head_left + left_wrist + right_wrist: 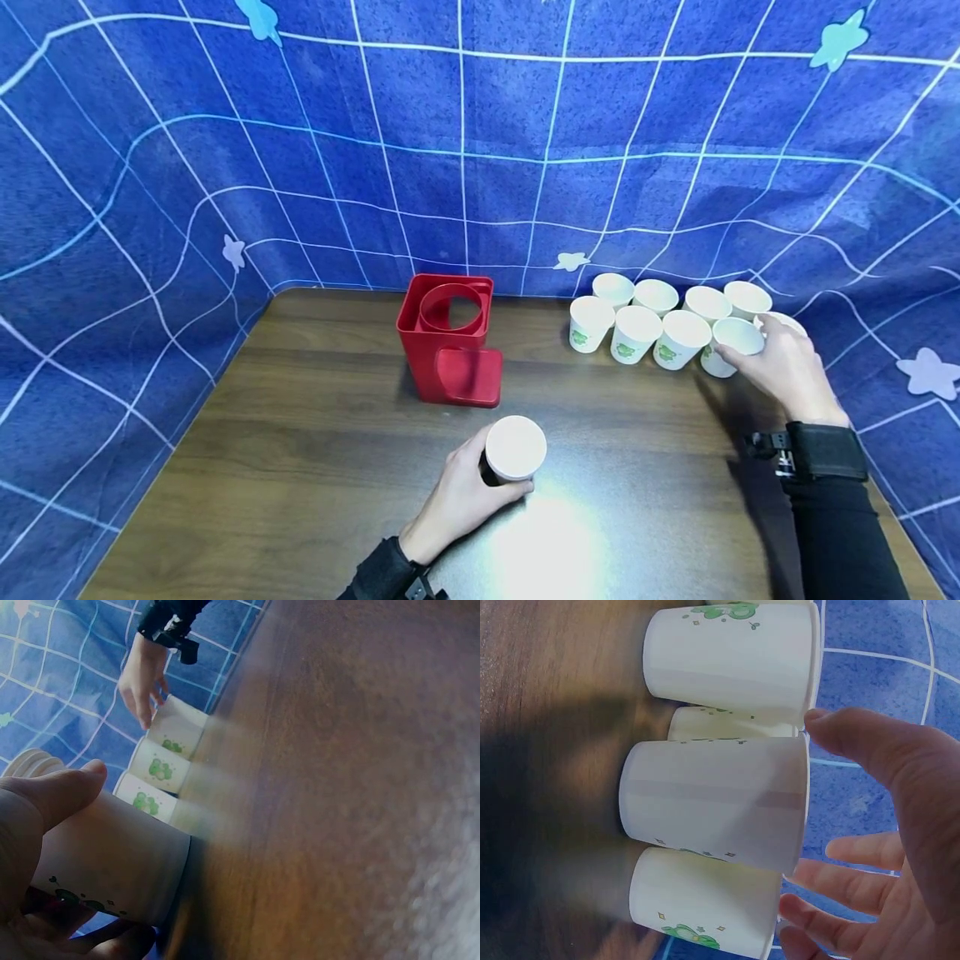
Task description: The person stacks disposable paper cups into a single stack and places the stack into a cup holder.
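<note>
- The left hand (459, 498) curls its fingers and thumb round a white paper cup with green print (514, 450), which stands on the dark wooden worktop (315, 450) just in front of the red plastic cup dispenser (450, 337).
- The right hand (780, 367) has its fingers spread loosely, touching the rim of a second white paper cup (731, 343).
- That cup is at the right end of a cluster of white paper cups (660, 321), standing to the right of the dispenser.
</note>
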`<state>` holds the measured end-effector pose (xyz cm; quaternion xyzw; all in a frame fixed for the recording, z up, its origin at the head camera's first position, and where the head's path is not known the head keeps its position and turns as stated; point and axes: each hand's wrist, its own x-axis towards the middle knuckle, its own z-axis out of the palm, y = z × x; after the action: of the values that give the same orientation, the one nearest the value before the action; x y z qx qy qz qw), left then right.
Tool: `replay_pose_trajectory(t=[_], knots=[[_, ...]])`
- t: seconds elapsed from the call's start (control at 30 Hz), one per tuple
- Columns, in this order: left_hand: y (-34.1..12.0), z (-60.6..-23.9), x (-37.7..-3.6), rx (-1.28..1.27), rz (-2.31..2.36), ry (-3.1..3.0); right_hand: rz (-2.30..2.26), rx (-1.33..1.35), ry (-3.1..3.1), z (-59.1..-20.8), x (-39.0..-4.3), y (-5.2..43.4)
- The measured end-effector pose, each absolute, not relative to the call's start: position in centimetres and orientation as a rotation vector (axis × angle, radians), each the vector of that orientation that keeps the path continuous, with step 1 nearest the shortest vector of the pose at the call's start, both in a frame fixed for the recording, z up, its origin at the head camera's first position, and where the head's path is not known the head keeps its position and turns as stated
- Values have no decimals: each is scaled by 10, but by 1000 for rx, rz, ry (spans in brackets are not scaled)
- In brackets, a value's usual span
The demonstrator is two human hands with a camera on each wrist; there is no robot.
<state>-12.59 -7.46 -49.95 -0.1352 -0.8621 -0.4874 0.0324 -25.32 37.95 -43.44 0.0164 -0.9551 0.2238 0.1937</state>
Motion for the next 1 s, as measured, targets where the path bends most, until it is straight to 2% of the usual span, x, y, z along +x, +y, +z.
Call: replay_pose_trajectory(t=[1.0], knots=[[-74,-500,-127,-418,-1499,-2641,483,121,-2747,-433,-268,379]])
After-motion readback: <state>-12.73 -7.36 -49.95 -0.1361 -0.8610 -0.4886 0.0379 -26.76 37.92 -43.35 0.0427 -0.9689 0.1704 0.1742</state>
